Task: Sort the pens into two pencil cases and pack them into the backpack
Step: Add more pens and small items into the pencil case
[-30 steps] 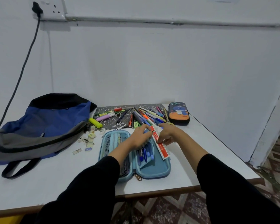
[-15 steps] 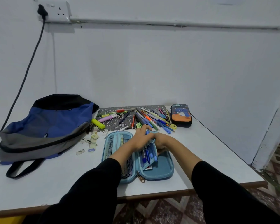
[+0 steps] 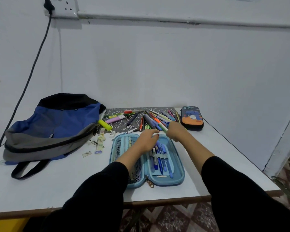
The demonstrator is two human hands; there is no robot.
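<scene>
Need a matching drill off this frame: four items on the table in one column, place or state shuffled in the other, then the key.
Things:
1. backpack
2. light blue pencil case
3. dark pencil case
4. yellow highlighter

Places or states:
A. zipped shut, at the far right, near the wall
B. lying open flat, with blue pens inside
C. slumped on its side at the left
D. loose, just beside the backpack's right edge

Pairs: 1-C, 2-B, 3-A, 4-D
</scene>
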